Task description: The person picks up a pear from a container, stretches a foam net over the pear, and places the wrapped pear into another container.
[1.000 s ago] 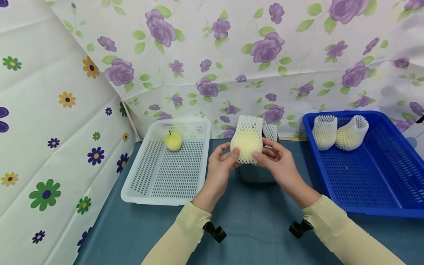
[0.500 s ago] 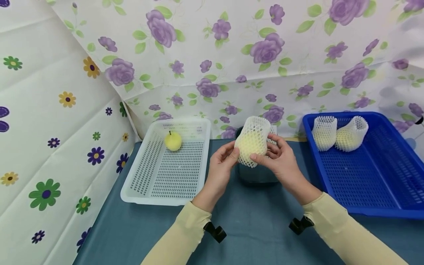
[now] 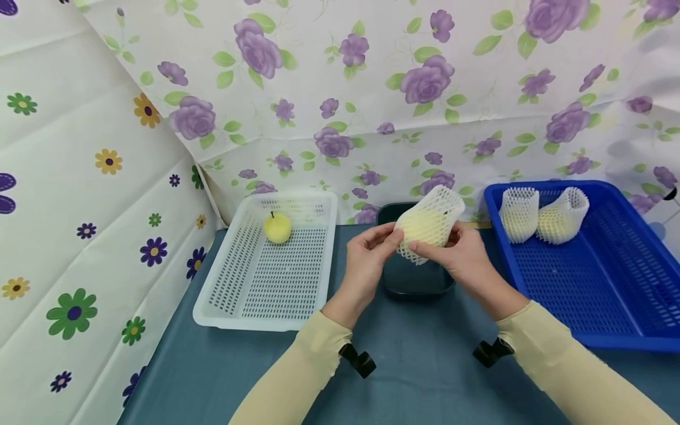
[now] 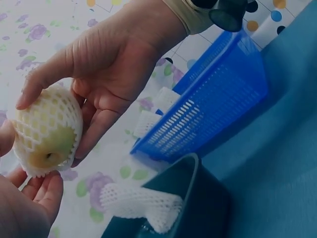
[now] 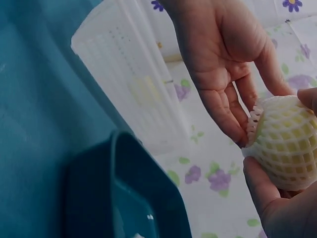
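In the head view a yellow-green pear (image 3: 427, 227) in a white foam net sleeve (image 3: 442, 205) is held up, tilted to the right, above a dark green bin (image 3: 417, 277). My left hand (image 3: 366, 262) pinches its lower left side, thumb in front. My right hand (image 3: 464, 262) holds the other side, thumb across the front. In the left wrist view the pear's end (image 4: 50, 154) shows bare through the net's opening. A loose foam net (image 4: 143, 202) lies in the bin there.
At left stands a white basket (image 3: 265, 321) with one bare pear (image 3: 278, 227). The blue basket (image 3: 584, 295) at right holds two netted pears, one upright (image 3: 519, 215) and one leaning (image 3: 562, 216). A flowered sheet (image 3: 329, 106) hangs behind the table.
Both hands have moved a little to the right with the netted pear. It has tipped from upright to leaning right, exposing more of the bin.
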The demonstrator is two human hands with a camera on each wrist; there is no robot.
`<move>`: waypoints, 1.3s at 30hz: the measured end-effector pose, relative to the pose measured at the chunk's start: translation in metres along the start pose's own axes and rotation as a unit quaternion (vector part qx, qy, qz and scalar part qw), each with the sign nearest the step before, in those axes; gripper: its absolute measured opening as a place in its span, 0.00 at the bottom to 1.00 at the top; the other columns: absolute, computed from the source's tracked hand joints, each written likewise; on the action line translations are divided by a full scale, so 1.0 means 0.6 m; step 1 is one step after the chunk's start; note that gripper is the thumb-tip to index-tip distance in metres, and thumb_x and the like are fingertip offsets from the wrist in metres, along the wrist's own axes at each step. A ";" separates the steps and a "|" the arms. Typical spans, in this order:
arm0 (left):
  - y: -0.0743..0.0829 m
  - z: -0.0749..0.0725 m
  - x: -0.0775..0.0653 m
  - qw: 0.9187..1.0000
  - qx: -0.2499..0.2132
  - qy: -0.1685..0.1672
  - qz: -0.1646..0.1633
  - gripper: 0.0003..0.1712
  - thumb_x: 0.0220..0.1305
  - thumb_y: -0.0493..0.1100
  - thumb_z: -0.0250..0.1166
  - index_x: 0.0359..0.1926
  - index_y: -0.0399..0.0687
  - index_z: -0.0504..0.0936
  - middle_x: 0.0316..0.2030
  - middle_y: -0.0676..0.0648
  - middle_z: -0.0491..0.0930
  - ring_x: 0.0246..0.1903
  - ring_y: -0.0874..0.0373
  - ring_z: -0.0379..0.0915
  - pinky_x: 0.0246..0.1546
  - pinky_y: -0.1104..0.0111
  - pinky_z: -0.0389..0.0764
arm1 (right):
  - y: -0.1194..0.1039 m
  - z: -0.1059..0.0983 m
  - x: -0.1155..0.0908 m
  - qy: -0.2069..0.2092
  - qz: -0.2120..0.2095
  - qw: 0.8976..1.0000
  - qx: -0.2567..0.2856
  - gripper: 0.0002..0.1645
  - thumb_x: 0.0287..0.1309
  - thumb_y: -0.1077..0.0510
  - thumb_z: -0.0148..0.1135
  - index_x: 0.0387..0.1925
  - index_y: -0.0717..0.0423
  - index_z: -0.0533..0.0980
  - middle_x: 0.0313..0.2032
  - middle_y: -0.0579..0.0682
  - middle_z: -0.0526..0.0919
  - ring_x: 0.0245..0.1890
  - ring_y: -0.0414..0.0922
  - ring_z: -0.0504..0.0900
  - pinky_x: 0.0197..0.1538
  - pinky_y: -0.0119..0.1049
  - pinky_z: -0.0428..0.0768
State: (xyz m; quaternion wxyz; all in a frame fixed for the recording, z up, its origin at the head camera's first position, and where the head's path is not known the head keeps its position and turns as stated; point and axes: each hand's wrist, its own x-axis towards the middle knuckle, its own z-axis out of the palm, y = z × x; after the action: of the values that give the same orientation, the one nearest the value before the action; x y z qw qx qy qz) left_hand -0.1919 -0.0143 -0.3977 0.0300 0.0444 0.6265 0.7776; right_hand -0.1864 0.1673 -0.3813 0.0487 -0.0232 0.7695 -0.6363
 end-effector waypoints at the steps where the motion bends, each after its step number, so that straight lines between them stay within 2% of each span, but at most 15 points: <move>1: -0.001 0.005 0.004 1.000 -0.006 -0.004 -0.004 0.21 0.56 0.53 0.68 0.49 0.52 0.82 0.46 0.47 0.81 0.45 0.58 0.78 0.48 0.66 0.80 | -0.001 -0.006 0.001 0.004 -0.001 1.000 -0.004 0.40 0.47 0.40 0.69 0.59 0.50 0.66 0.49 0.51 0.76 0.43 0.42 0.79 0.42 0.34 0.82; 7: -0.010 0.039 0.030 0.998 -0.045 -0.026 -0.022 0.22 0.54 0.52 0.68 0.49 0.51 0.82 0.46 0.47 0.82 0.45 0.55 0.79 0.48 0.62 0.81 | -0.007 -0.051 0.008 0.014 -0.009 1.000 -0.001 0.38 0.49 0.44 0.69 0.59 0.50 0.65 0.50 0.48 0.74 0.46 0.40 0.78 0.44 0.30 0.81; 10: -0.017 0.062 0.045 0.997 -0.065 -0.037 -0.025 0.22 0.55 0.52 0.68 0.50 0.49 0.81 0.46 0.45 0.82 0.47 0.52 0.80 0.49 0.59 0.80 | -0.009 -0.083 0.012 0.022 -0.025 0.999 0.033 0.37 0.51 0.50 0.69 0.61 0.50 0.64 0.52 0.47 0.73 0.48 0.39 0.77 0.43 0.27 0.80; 14: -0.027 0.096 0.060 0.997 -0.060 -0.042 -0.030 0.19 0.57 0.50 0.67 0.49 0.51 0.83 0.44 0.43 0.83 0.43 0.55 0.82 0.48 0.59 0.80 | -0.011 -0.128 0.018 0.053 -0.043 0.996 0.064 0.36 0.51 0.57 0.69 0.60 0.50 0.64 0.50 0.45 0.74 0.47 0.37 0.77 0.41 0.23 0.79; 16: -0.034 0.113 0.066 0.997 -0.047 -0.041 -0.033 0.16 0.57 0.50 0.67 0.47 0.53 0.84 0.42 0.45 0.84 0.41 0.58 0.82 0.47 0.60 0.81 | -0.010 -0.150 0.023 0.070 -0.047 0.995 0.059 0.35 0.50 0.57 0.70 0.59 0.50 0.65 0.48 0.44 0.75 0.45 0.37 0.77 0.40 0.22 0.79; 20: -0.051 0.146 0.077 0.998 -0.008 -0.047 -0.048 0.12 0.56 0.50 0.68 0.43 0.60 0.85 0.40 0.53 0.84 0.39 0.63 0.81 0.44 0.64 0.82 | -0.005 -0.193 0.031 0.093 -0.041 0.995 0.018 0.33 0.50 0.56 0.70 0.57 0.49 0.66 0.46 0.42 0.75 0.44 0.36 0.76 0.39 0.21 0.77; 23: -0.066 0.167 0.082 0.996 0.027 -0.058 -0.069 0.11 0.55 0.50 0.69 0.41 0.62 0.85 0.38 0.59 0.84 0.38 0.66 0.81 0.41 0.69 0.82 | 0.003 -0.221 0.035 0.114 -0.027 0.992 -0.043 0.32 0.51 0.52 0.69 0.57 0.47 0.67 0.45 0.39 0.74 0.43 0.35 0.75 0.37 0.21 0.76; 27: -0.088 0.186 0.086 0.992 0.051 -0.068 -0.089 0.10 0.55 0.48 0.69 0.40 0.61 0.86 0.37 0.60 0.83 0.36 0.68 0.80 0.40 0.69 0.82 | 0.015 -0.255 0.038 0.138 0.012 0.984 -0.114 0.32 0.51 0.45 0.68 0.56 0.42 0.66 0.44 0.35 0.72 0.42 0.33 0.73 0.36 0.21 0.74; 31: -0.106 0.202 0.087 0.992 0.062 -0.064 -0.093 0.10 0.54 0.46 0.70 0.40 0.60 0.86 0.37 0.61 0.82 0.35 0.68 0.80 0.39 0.70 0.82 | 0.030 -0.285 0.042 0.133 0.034 0.976 -0.170 0.37 0.49 0.39 0.67 0.58 0.41 0.63 0.46 0.36 0.70 0.42 0.32 0.71 0.35 0.20 0.73; 35: -0.117 0.219 0.087 0.991 0.066 -0.063 -0.093 0.11 0.54 0.45 0.70 0.40 0.57 0.86 0.35 0.60 0.83 0.33 0.69 0.80 0.38 0.70 0.82 | 0.049 -0.309 0.045 0.126 0.045 0.961 -0.243 0.44 0.45 0.34 0.67 0.59 0.48 0.62 0.48 0.43 0.70 0.41 0.34 0.72 0.33 0.23 0.74; 39: -0.125 0.235 0.084 0.989 0.087 -0.065 -0.098 0.11 0.54 0.44 0.70 0.41 0.55 0.87 0.33 0.60 0.84 0.33 0.70 0.80 0.38 0.71 0.82 | 0.064 -0.322 0.048 0.117 0.069 0.950 -0.282 0.51 0.42 0.31 0.67 0.59 0.58 0.61 0.52 0.55 0.70 0.45 0.46 0.73 0.36 0.34 0.75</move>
State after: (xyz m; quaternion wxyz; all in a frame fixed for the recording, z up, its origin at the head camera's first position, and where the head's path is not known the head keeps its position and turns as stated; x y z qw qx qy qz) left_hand -0.2276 0.1439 -0.4394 0.1423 0.0358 0.6900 0.7088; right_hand -0.2344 0.3605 -0.3842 -0.0060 0.0919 0.9178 -0.3863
